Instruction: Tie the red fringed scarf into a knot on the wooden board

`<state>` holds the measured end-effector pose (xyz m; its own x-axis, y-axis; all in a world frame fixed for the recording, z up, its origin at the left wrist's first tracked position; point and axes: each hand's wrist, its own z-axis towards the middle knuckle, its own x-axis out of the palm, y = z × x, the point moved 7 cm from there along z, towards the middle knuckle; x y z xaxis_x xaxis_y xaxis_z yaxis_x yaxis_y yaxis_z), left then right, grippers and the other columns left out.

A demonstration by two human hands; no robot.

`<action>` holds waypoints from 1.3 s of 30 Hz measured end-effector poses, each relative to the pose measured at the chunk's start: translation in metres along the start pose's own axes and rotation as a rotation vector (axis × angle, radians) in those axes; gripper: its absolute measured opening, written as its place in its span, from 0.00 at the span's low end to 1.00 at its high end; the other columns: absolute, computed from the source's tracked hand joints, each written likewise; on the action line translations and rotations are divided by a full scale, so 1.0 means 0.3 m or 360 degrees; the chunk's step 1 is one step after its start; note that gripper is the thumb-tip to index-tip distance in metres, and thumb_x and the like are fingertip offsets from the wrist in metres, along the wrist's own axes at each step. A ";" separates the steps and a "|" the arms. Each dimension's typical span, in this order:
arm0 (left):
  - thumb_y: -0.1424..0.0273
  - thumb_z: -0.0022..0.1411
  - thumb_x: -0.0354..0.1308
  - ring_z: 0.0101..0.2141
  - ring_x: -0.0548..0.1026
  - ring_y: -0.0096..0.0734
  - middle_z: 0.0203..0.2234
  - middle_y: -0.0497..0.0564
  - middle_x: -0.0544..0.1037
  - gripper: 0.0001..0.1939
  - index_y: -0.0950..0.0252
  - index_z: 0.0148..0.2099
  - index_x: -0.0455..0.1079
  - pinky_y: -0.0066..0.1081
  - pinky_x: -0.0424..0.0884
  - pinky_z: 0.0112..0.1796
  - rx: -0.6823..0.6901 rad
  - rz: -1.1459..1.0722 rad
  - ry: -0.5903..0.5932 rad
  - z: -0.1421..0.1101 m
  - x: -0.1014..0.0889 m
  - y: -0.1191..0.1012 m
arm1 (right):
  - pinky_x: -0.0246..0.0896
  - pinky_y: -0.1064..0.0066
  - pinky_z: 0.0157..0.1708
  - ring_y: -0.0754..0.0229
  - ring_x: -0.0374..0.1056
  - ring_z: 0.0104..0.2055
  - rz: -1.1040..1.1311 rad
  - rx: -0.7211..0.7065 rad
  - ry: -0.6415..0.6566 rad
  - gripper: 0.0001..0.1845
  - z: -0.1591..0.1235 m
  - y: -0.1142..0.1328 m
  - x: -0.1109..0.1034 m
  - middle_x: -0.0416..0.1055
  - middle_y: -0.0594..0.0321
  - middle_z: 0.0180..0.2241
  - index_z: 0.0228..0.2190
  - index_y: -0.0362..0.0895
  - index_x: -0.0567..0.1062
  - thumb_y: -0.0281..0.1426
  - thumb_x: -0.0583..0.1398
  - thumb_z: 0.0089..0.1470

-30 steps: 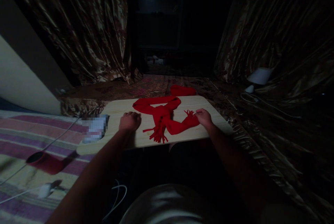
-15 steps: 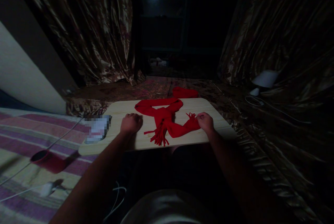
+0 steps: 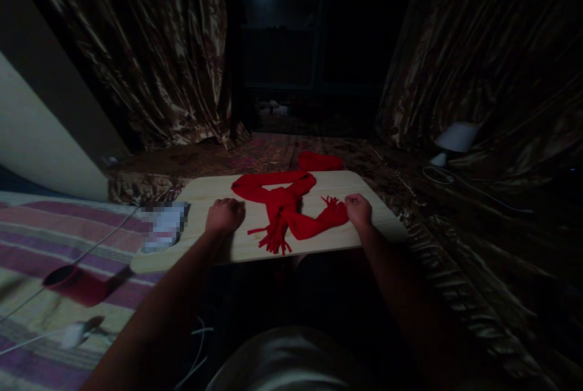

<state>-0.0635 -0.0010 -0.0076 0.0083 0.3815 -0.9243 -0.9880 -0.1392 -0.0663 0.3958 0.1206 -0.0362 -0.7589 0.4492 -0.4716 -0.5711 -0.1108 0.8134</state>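
Observation:
A red scarf (image 3: pixel 277 200) with fringed ends lies looped and crossed over itself on a light wooden board (image 3: pixel 350 187). One fringe spreads toward the board's near edge, and the other end bends to the right. My left hand (image 3: pixel 225 215) rests on the board to the left of the scarf, its fingers curled in, with nothing visible in them. At the scarf's right end, my right hand (image 3: pixel 359 211) is closed in a loose fist beside the fringe. No cloth shows inside that fist; its underside is hidden.
Another red cloth piece (image 3: pixel 320 161) lies beyond the board's far edge. A pixelated pale item (image 3: pixel 164 227) sits at the board's left. On the striped bedding are a red cylindrical container (image 3: pixel 77 285) and white cables. A small lamp (image 3: pixel 458 137) stands at right.
The view has shifted slightly, so the scene sits a little further left. My right hand is slightly farther from the scarf's end. The scarf keeps its shape, and my left hand stays on the board.

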 end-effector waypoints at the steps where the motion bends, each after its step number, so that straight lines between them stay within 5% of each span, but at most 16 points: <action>1: 0.57 0.66 0.45 0.44 0.75 0.51 0.43 0.62 0.80 0.23 0.65 0.44 0.77 0.42 0.69 0.42 0.0011 0.0011 0.0002 0.000 -0.001 -0.002 | 0.65 0.68 0.34 0.55 0.73 0.33 0.0086 0.0065 -0.0048 0.10 0.006 -0.017 -0.008 0.77 0.62 0.28 0.30 0.48 0.76 0.38 0.57 0.48; 7: 0.57 0.67 0.44 0.43 0.76 0.49 0.41 0.62 0.81 0.24 0.64 0.42 0.78 0.41 0.69 0.44 0.0031 0.0020 0.0010 0.005 -0.001 -0.003 | 0.67 0.71 0.24 0.56 0.74 0.31 0.0807 0.0390 -0.0134 0.14 0.017 -0.073 -0.018 0.73 0.64 0.25 0.31 0.45 0.73 0.40 0.60 0.43; 14: 0.56 0.66 0.43 0.42 0.76 0.49 0.41 0.61 0.81 0.25 0.64 0.41 0.78 0.42 0.69 0.45 0.0051 0.0021 -0.0024 0.002 -0.007 -0.010 | 0.64 0.75 0.21 0.63 0.70 0.26 0.1250 0.0428 -0.0133 0.16 0.019 -0.060 -0.066 0.73 0.65 0.27 0.29 0.45 0.70 0.40 0.64 0.38; 20: 0.55 0.66 0.44 0.44 0.76 0.47 0.41 0.59 0.81 0.24 0.61 0.40 0.78 0.41 0.69 0.46 0.0036 -0.0041 -0.0013 0.006 0.004 -0.001 | 0.60 0.73 0.22 0.59 0.69 0.26 0.0722 0.0244 0.0163 0.10 0.005 -0.011 -0.047 0.71 0.66 0.22 0.27 0.45 0.72 0.35 0.60 0.37; 24: 0.55 0.65 0.44 0.43 0.76 0.47 0.41 0.59 0.81 0.24 0.61 0.40 0.78 0.41 0.68 0.47 0.0043 -0.0052 -0.0004 0.010 0.013 0.003 | 0.59 0.72 0.26 0.60 0.67 0.25 0.0215 0.0055 0.0182 0.05 -0.001 0.018 -0.052 0.69 0.68 0.21 0.23 0.47 0.70 0.34 0.60 0.39; 31: 0.55 0.67 0.42 0.43 0.75 0.49 0.42 0.60 0.80 0.25 0.62 0.42 0.78 0.41 0.67 0.43 0.0037 -0.0038 -0.0058 0.009 0.021 0.013 | 0.55 0.72 0.28 0.61 0.68 0.28 -0.0504 -0.0211 0.0670 0.14 -0.022 0.075 -0.011 0.72 0.67 0.26 0.30 0.46 0.70 0.30 0.66 0.38; 39: 0.56 0.66 0.43 0.43 0.75 0.47 0.42 0.60 0.80 0.25 0.63 0.42 0.78 0.40 0.67 0.46 0.0024 -0.0043 -0.0032 0.012 0.023 0.013 | 0.55 0.70 0.31 0.54 0.72 0.37 -0.1040 -0.0250 0.0604 0.11 -0.002 0.112 -0.027 0.77 0.53 0.35 0.39 0.43 0.73 0.34 0.61 0.53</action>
<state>-0.0679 0.0043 -0.0131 0.0321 0.4030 -0.9146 -0.9898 -0.1146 -0.0852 0.3826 0.1128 -0.0051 -0.2913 0.1350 -0.9471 -0.9564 -0.0652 0.2849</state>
